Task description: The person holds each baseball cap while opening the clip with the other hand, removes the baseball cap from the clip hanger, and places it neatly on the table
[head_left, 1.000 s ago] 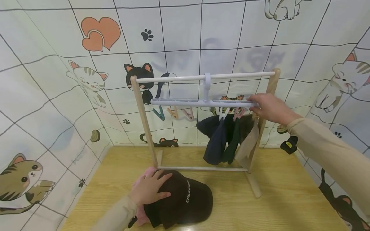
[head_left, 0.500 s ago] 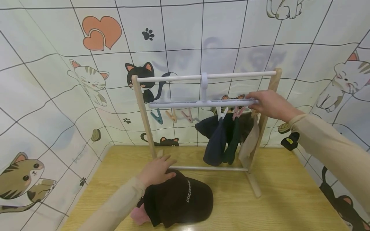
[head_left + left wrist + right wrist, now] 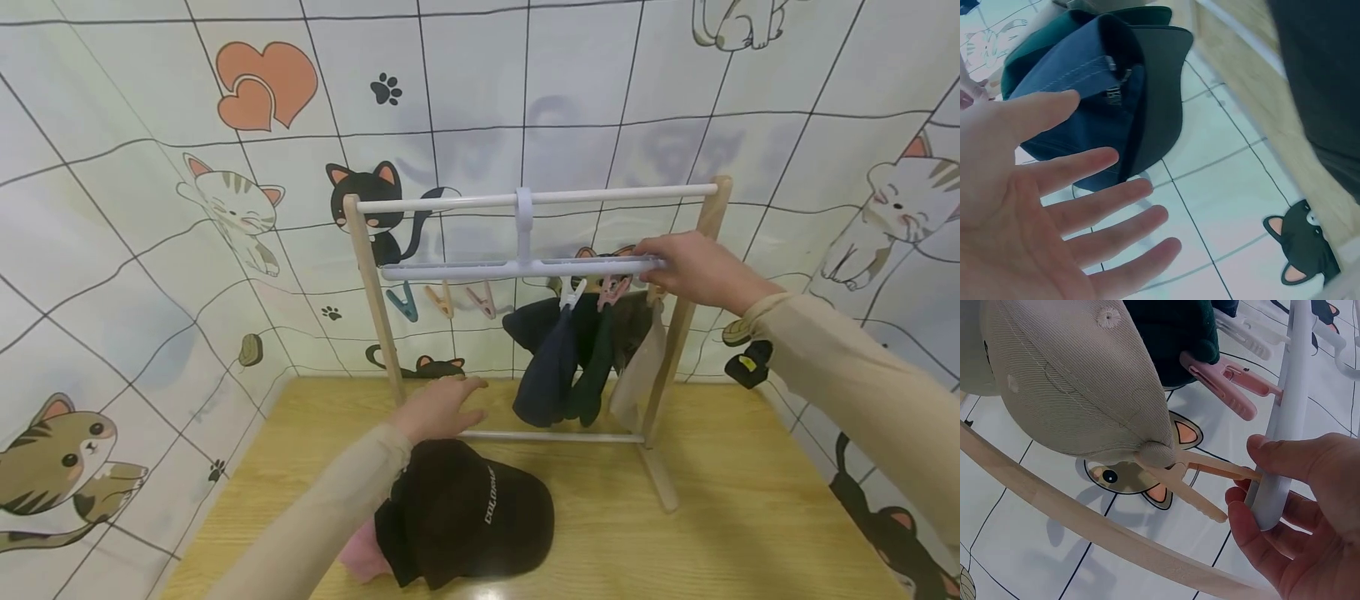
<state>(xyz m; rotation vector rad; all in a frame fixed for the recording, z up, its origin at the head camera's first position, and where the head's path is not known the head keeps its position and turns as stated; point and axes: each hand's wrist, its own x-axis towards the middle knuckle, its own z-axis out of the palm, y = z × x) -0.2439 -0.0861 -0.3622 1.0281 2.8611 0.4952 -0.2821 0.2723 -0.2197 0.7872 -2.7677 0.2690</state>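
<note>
My right hand [image 3: 693, 267] pinches the right end of a pale clip hanger [image 3: 465, 271], hooked over the rack's [image 3: 622, 196] top rail. Three caps hang from its pegs: a navy cap [image 3: 543, 379], a green cap [image 3: 592, 375] and a beige cap [image 3: 639, 371]. In the right wrist view, thumb and fingers wrap the hanger's end beside an orange peg [image 3: 1191, 487] that bites the beige cap [image 3: 1079, 375]. My left hand [image 3: 441, 408] is in the air just behind a dark brown cap [image 3: 480, 517], fingers spread and holding nothing. The left wrist view has its palm [image 3: 1029, 231] facing the navy cap [image 3: 1094, 87].
On the wooden table [image 3: 750, 500], something pink [image 3: 365, 550] and black cloth [image 3: 393, 542] show from under the brown cap. A teal peg [image 3: 403, 302], an orange peg [image 3: 441, 298] and a pink peg [image 3: 482, 300] dangle at the hanger's left. A cat-patterned sheet surrounds the table.
My left hand has lifted off the brown cap and moved right and away from me, toward the hanging caps. The hanger has slid slightly left along the rail, with my right hand still gripping it.
</note>
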